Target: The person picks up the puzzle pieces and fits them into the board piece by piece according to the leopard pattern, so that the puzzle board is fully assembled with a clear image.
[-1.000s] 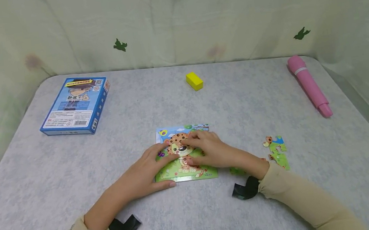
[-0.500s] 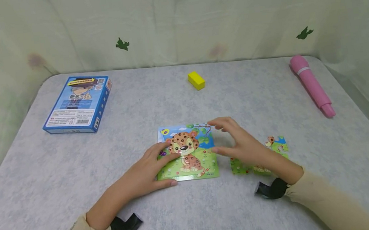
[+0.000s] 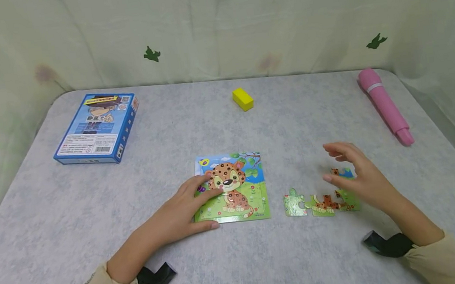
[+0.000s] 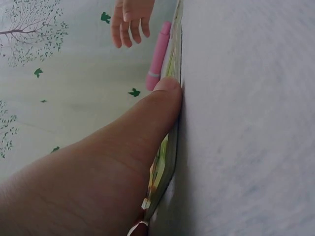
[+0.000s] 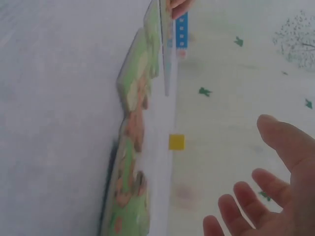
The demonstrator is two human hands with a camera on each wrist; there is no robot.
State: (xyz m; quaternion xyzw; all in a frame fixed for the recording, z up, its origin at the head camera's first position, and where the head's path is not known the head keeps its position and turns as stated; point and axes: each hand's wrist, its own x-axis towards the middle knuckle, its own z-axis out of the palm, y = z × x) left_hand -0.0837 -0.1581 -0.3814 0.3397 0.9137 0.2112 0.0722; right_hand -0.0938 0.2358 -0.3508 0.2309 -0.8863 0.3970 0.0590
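Observation:
A square leopard picture puzzle (image 3: 240, 201) lies flat in the middle of the table, showing a spotted cub on grass. My left hand (image 3: 182, 209) rests on its left side, fingers extended over the picture and thumb along the near edge. In the left wrist view the thumb (image 4: 147, 110) lies against the puzzle's edge. To the right, loose jigsaw pieces (image 3: 322, 207) with green grass and orange spotted parts lie in a rough row. My right hand (image 3: 362, 178) hovers over the right end of them, holding nothing, thumb and fingers apart; it covers part of the pieces there.
A blue box (image 3: 95, 129) with printed text lies at the back left. A yellow block (image 3: 242, 99) sits near the far edge, and a pink stick-shaped object (image 3: 385, 107) lies at the right. A pale curtain (image 3: 214, 26) hangs behind the table.
My right hand has lifted off the puzzle and moved right to above the loose pieces, uncovering the cub's picture. The left hand keeps its place on the puzzle.

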